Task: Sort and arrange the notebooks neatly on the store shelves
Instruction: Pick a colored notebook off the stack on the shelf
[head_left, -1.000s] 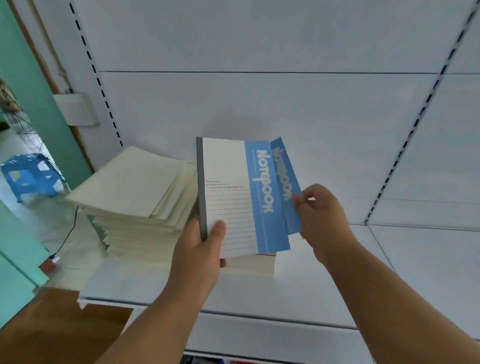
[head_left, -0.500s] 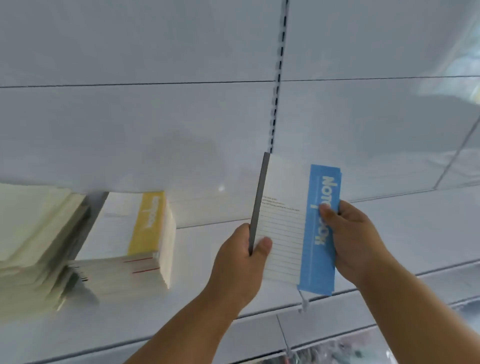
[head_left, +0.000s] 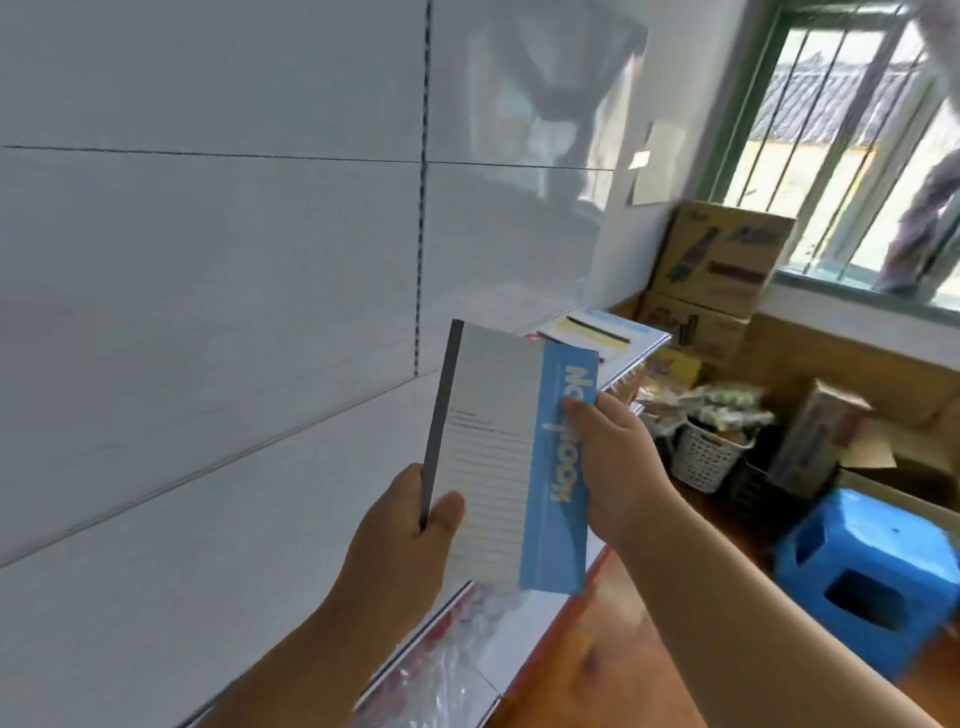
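Currently we list, left to right across the frame:

1. White shelf (head_left: 208, 519): bare panel filling the left half, with a slotted upright (head_left: 423, 208) just left of centre.
2. Left hand (head_left: 405, 525), lower centre: thumb and fingers curled round the dark spine, pinching its lower end.
3. Notebook (head_left: 493, 467), centre: held upright above the shelf, clear of it; white lined cover with a blue title band. Whether we hold one copy or several we cannot tell.
4. Right hand (head_left: 613, 467), right of centre: fingers curled over the blue edge, thumb on the title.
5. Stacked notebooks (head_left: 597, 332), further back, at the shelf's far end: yellow and blue covers, lying flat.
6. Cardboard boxes (head_left: 722, 260), white basket (head_left: 701, 457), blue stool (head_left: 872, 582): right side, on the floor.

Progress, as we judge it: the item in hand is not yet placed; some stock is already laid down. A matching pile has still to be found for it.
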